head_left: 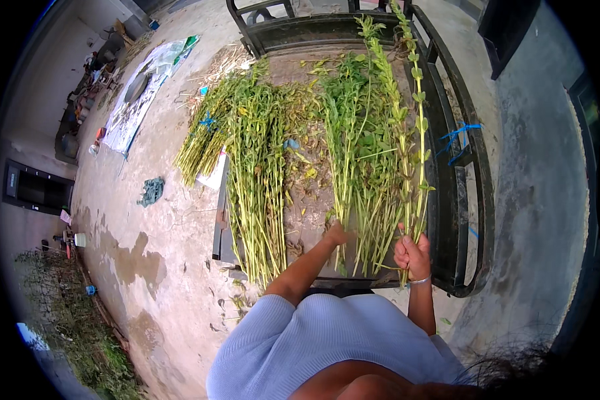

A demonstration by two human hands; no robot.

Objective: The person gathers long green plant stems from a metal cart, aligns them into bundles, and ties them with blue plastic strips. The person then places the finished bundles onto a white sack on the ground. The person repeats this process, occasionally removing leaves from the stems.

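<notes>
Green, leafy stalks point(423, 125) are clasped near their lower ends by the right grip point(413, 257), closed around them, seemingly so that the long growth can be controlled from the base; their tops extend well beyond it. At the lower ends of the loose pile point(343, 133) to their left, the left grip point(338, 233) is held, too blurred for its closure to be told. Farther off, another bundle point(257, 187) is laid alongside on the railed bed point(290, 70), tops pointing away, probably for order.
</notes>
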